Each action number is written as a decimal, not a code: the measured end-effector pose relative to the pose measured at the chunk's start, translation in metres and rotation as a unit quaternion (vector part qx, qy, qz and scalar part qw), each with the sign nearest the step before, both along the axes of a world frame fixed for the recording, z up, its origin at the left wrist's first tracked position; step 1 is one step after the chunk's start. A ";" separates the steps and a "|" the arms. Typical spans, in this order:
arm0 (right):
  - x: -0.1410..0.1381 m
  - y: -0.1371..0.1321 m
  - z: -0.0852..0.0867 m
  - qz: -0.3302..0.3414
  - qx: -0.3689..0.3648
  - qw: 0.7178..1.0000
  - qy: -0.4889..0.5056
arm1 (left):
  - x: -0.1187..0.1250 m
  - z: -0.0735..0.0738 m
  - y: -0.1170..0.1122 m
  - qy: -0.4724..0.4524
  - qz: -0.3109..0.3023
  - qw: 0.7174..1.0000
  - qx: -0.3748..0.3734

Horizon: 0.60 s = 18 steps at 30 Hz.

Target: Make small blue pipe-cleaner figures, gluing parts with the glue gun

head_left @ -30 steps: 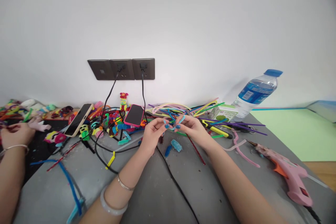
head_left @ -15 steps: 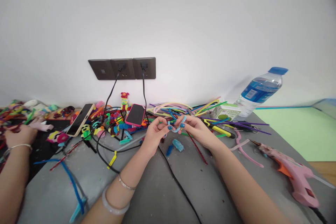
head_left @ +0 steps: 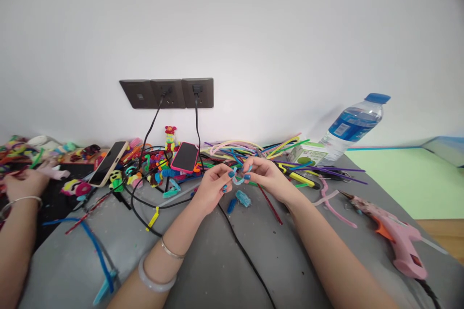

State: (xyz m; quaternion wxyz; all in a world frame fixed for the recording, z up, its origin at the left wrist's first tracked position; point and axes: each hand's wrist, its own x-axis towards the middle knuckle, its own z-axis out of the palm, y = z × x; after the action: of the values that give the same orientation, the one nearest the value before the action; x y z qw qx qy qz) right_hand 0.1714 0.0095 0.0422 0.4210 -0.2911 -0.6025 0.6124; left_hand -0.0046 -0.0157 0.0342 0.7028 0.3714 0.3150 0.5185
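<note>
Between my two hands is a short, curved piece of light-blue pipe cleaner [head_left: 238, 181]. My left hand [head_left: 214, 186] pinches one end of it between thumb and fingers. My right hand [head_left: 265, 176] grips the other end the same way. Just below them, a fuzzy light-blue bundle [head_left: 243, 198] and a small darker blue piece [head_left: 231, 205] lie on the grey table [head_left: 217, 270]. Behind the fingers spreads a pile of loose pipe cleaners [head_left: 235, 147] in many colours.
At right lie a pink glue gun [head_left: 393, 234], a yellow cutter [head_left: 299, 176] and a leaning water bottle [head_left: 353, 125]. Two phones [head_left: 185, 157] and finished figures [head_left: 116, 181] sit at left, among black cables [head_left: 246, 252]. Another person's hand [head_left: 27, 184] works at far left.
The curved light-blue piece sits a little lower and looks more bent into a U between my fingers. My view has shifted slightly to the right.
</note>
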 end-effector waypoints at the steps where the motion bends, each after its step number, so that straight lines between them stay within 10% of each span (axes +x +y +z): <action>1: -0.001 -0.001 0.001 0.003 -0.002 1.000 0.004 | 0.000 0.001 0.000 0.007 -0.009 1.000 0.003; 12: -0.003 -0.004 0.008 0.014 0.002 1.000 -0.021 | 0.001 -0.003 -0.001 0.071 -0.037 0.997 0.016; 18: -0.002 -0.001 0.006 -0.017 -0.007 1.000 -0.008 | -0.001 -0.005 -0.007 0.235 0.090 0.945 0.207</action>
State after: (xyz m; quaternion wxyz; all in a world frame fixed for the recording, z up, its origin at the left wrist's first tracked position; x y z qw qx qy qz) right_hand 0.1689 0.0084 0.0484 0.4242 -0.3090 -0.5963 0.6075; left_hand -0.0054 -0.0226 0.0296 0.4669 0.5901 0.3886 0.5318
